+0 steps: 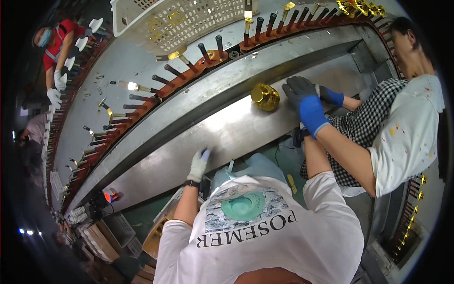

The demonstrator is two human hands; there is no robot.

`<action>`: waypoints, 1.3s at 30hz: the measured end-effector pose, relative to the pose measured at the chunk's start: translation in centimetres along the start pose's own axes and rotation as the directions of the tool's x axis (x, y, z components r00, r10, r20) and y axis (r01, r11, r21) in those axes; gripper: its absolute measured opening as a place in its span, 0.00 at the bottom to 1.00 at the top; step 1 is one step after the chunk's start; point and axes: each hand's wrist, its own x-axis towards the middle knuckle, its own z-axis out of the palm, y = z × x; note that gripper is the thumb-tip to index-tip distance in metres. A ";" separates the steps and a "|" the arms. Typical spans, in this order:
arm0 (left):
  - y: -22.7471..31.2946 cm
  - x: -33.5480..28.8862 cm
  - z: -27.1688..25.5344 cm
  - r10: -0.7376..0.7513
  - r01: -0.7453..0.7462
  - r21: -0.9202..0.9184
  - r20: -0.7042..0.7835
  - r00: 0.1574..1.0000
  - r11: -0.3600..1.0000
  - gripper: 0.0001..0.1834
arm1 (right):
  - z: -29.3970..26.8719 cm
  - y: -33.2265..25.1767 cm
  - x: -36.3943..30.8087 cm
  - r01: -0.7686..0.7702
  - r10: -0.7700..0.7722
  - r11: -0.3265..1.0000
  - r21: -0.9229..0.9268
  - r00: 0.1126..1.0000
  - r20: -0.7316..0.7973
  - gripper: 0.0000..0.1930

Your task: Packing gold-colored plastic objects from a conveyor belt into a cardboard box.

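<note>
My left hand (199, 165), in a white glove, is over the near edge of the metal ledge, fingers stretched out and a little blurred, holding nothing. My right forearm (316, 154) reaches up to a dark band at the wrist. Beyond it, a co-worker's blue cuff and arm hide nearly all of my right hand, so its fingers cannot be seen. A round, shiny gold vessel (265, 97) with a patterned surface rests on the ledge. The co-worker's grey-and-blue gloved hand (300, 90) is just right of it, with a small gap between.
Behind the ledge runs a curved rack (189, 73) of upright black-handled holders, some carrying gold pieces. A white perforated basket (184, 23) stands beyond it. The co-worker (402, 128) sits close at right. An orange lamp-like object (110, 195) is at the ledge's left end.
</note>
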 end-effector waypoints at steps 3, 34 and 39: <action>11.2 3.0 8.3 0.251 -0.254 -0.021 0.242 0.937 0.967 0.50 | -3.7 -0.2 -0.4 0.083 -0.055 0.903 -0.422 0.995 0.078 0.20; 6.0 9.4 11.1 0.620 -0.550 0.412 -0.048 0.783 0.726 0.36 | 24.5 -4.0 -0.2 -0.432 0.272 0.776 0.458 0.886 0.376 0.41; 1.7 9.0 13.7 0.660 -0.496 0.453 -0.355 0.662 0.741 0.40 | 25.1 -2.3 2.0 -0.357 0.104 0.776 0.519 0.885 0.454 0.37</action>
